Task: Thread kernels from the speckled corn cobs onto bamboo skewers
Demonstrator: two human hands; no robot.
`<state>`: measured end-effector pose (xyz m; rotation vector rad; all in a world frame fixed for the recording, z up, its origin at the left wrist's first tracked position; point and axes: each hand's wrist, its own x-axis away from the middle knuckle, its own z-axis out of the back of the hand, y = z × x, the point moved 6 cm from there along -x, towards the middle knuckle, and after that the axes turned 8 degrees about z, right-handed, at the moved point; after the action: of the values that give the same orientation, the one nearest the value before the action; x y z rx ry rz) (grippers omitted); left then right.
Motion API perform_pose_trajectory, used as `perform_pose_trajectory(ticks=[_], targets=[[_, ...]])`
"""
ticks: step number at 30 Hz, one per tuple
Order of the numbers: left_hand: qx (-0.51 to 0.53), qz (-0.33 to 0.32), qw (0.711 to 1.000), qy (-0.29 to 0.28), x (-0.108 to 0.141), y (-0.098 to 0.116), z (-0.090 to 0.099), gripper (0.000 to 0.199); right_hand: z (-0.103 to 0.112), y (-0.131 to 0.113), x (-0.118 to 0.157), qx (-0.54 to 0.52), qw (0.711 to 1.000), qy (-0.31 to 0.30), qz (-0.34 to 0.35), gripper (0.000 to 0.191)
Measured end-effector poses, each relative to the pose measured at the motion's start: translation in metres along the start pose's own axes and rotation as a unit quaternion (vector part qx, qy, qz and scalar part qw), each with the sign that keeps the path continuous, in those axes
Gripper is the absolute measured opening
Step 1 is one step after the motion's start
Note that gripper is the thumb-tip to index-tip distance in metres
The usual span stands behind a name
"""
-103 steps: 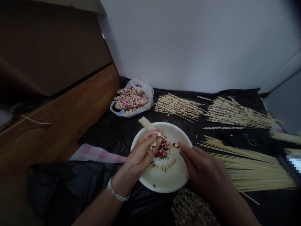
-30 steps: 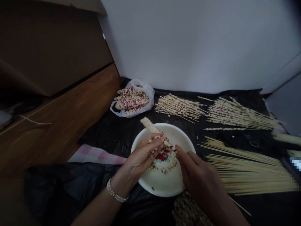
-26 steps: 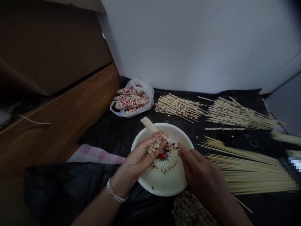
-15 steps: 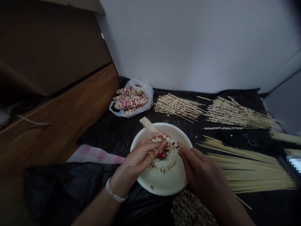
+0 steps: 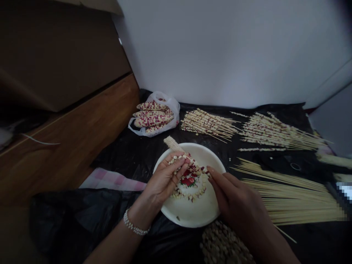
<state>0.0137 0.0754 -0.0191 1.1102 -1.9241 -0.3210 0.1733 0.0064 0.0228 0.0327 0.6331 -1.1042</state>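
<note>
My left hand (image 5: 164,178) is closed around a corn cob (image 5: 172,143) above the white bowl. The cob's far end is stripped bare and sticks out past my fingers. Pale and dark red kernels (image 5: 194,167) show near my left fingertips and towards my right hand. My right hand (image 5: 233,190) pinches thumb and forefinger together at the right end of these kernels; what lies between the tips is too small to make out. Below both hands, the white bowl (image 5: 189,216) has a red flower print and loose kernels (image 5: 192,196) scattered on its bottom.
Behind the bowl, a plastic bag (image 5: 175,106) holds several speckled corn cobs (image 5: 154,120). Two piles of kernel-covered skewers (image 5: 202,123) lie farther right. Bare skewers (image 5: 291,203) spread beside my right forearm. Black plastic sheeting (image 5: 118,154) lies underneath, against a white wall (image 5: 220,55).
My left fingers have shifted slightly on the cob, and more pale kernels show along them. My right hand stays almost in the same place.
</note>
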Motion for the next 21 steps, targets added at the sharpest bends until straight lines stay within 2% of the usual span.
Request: perform_pose_trajectory(ticks=[9, 12, 15, 21], targets=[[0.006, -0.01, 1.0, 0.005, -0.0007, -0.0002, 0.0016, 0.023, -0.0008, -0.0035, 0.0018, 0.066, 0.997, -0.025, 0.02, 0.038], [0.006, -0.02, 1.0, -0.003, -0.0008, 0.0013, 0.001, 0.017, -0.0007, -0.0035, 0.0007, 0.091, 0.995, -0.038, 0.025, 0.039], [0.004, -0.03, 1.0, -0.004, -0.0016, 0.0025, 0.0014, 0.011, -0.0007, -0.0035, 0.0, 0.088, 0.995, -0.04, 0.026, 0.038], [-0.001, -0.021, 1.0, -0.005, -0.0041, 0.0014, 0.0017, 0.013, -0.0029, -0.0028, 0.001, 0.07, 0.997, -0.034, 0.024, 0.039]])
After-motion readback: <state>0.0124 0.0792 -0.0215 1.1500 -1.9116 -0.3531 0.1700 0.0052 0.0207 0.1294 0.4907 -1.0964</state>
